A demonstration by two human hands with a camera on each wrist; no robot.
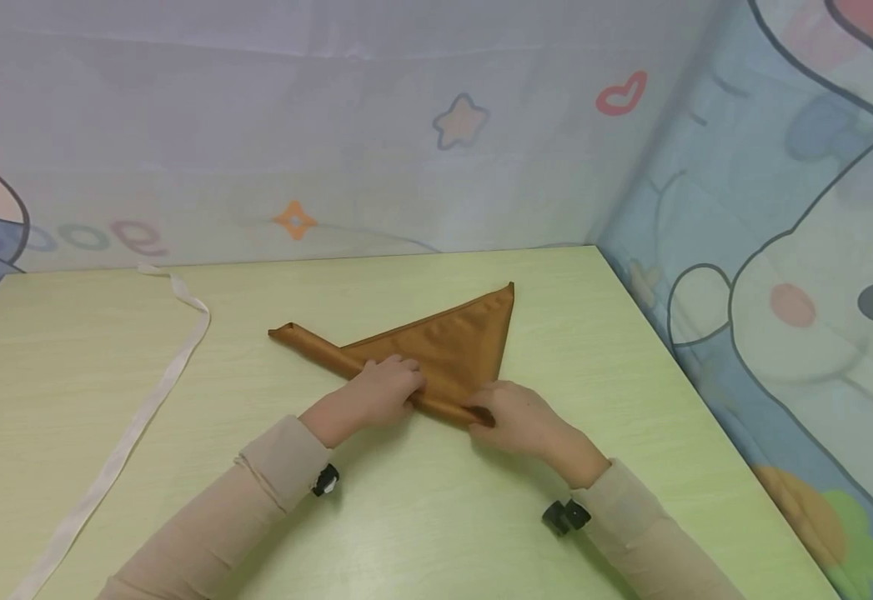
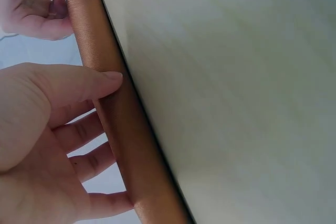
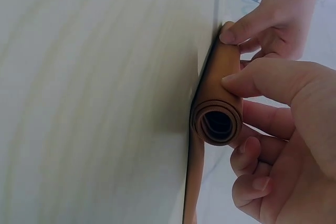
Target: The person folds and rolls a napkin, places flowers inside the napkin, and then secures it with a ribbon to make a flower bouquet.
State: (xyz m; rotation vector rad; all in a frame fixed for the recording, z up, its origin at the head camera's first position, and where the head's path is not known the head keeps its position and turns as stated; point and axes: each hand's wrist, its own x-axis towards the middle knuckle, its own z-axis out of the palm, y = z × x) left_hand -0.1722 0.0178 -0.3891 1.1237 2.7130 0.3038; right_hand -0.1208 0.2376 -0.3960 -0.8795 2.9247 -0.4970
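Observation:
A brown satin cloth [image 1: 451,346] lies on the table, its near edge rolled into a tube and its unrolled part tapering to a point at the far right. My left hand [image 1: 376,393] holds the rolled edge [image 2: 139,156] near its middle, thumb on the near side and fingertips on the other. At the roll's right end, my right hand [image 1: 520,419] pinches it between thumb and fingers. The right wrist view shows the spiral layers of the open roll end [image 3: 216,121]. The roll's left end sticks out past my left hand.
A long white ribbon [image 1: 154,400] runs down the left side of the pale table [image 1: 421,533]. Behind stands a printed cloth backdrop [image 1: 376,125], and another printed sheet [image 1: 804,250] hangs along the right edge. Small black devices sit at both cuffs.

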